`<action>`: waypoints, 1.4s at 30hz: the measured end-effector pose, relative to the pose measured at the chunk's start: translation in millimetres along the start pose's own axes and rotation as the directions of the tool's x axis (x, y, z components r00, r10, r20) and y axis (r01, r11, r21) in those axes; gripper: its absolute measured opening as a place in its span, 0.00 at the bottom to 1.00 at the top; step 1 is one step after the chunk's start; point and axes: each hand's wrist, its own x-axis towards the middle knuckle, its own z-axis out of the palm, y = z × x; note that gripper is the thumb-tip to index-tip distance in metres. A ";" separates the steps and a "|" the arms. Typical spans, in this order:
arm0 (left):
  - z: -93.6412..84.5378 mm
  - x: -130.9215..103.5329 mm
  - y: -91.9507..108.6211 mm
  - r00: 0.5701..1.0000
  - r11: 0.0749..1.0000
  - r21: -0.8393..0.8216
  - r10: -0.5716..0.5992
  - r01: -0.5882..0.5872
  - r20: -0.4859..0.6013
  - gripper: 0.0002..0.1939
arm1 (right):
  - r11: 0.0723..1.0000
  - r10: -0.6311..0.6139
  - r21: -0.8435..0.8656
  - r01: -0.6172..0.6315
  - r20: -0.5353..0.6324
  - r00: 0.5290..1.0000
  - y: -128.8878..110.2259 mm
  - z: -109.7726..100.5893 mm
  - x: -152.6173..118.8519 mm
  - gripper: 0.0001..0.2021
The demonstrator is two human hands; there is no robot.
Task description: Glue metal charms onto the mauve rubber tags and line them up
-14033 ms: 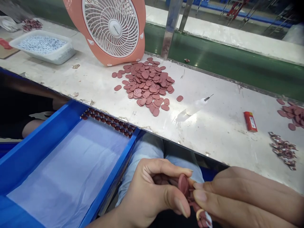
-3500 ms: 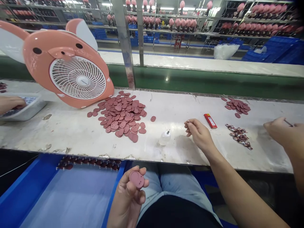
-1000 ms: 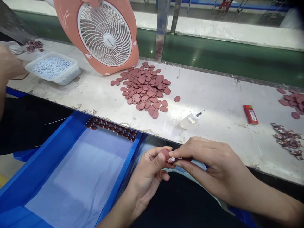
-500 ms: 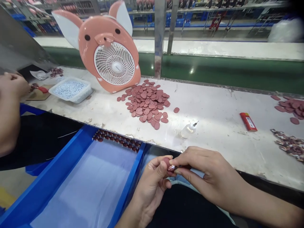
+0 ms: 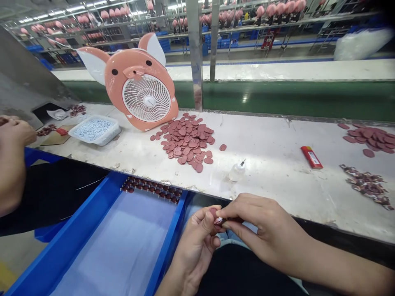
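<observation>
Between finger and thumb my left hand [image 5: 199,240] pinches a dark red oval disc [image 5: 213,211]. My right hand [image 5: 262,224] meets it from the right, its thumb and forefinger closed on a small shiny piece [image 5: 219,220] that touches the disc. The fingers hide part of both. Beyond my hands, a heap of red oval discs [image 5: 188,139] lies on the white bench [image 5: 268,164]. A small clear bottle with a needle tip [image 5: 237,172] stands just past my right hand.
A blue tray [image 5: 123,242] holds rows of dark pieces at its far end. A pig-shaped fan [image 5: 145,88], a white tub [image 5: 95,129], a red box [image 5: 311,157] and more discs [image 5: 370,137] are on the bench. Another person's hand [image 5: 18,131] is at far left.
The camera view has tilted up slightly, showing more of the background. Both my hands keep the same grip at the disc; the other person's hand sits a little lower in view.
</observation>
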 end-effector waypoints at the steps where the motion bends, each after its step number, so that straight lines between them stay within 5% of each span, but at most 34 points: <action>1: 0.1 0.3 -0.5 1.000 1.000 0.004 -0.004 0.004 -0.003 0.27 | 1.000 -0.006 0.002 0.006 -0.011 1.000 0.2 0.4 -0.7 0.09; 22: -6.6 0.2 -2.1 1.000 1.000 -0.016 -0.025 0.024 -0.016 0.31 | 0.999 -0.040 -0.032 0.040 0.020 0.999 0.5 3.3 1.5 0.10; 29: -16.3 3.6 -0.5 0.994 0.997 -0.066 -0.020 0.027 0.109 0.26 | 0.994 -0.026 -0.101 0.033 0.064 0.998 -4.1 -0.8 5.4 0.14; 34: -16.3 4.7 6.7 0.994 0.989 -0.110 -0.095 0.100 0.054 0.32 | 0.998 -0.013 -0.061 0.011 -0.041 0.999 -0.3 -6.1 9.9 0.14; 42: -16.8 8.4 12.8 0.984 0.981 -0.138 -0.121 0.139 0.128 0.30 | 0.995 0.082 0.050 -0.085 0.045 0.996 0.8 0.8 18.7 0.10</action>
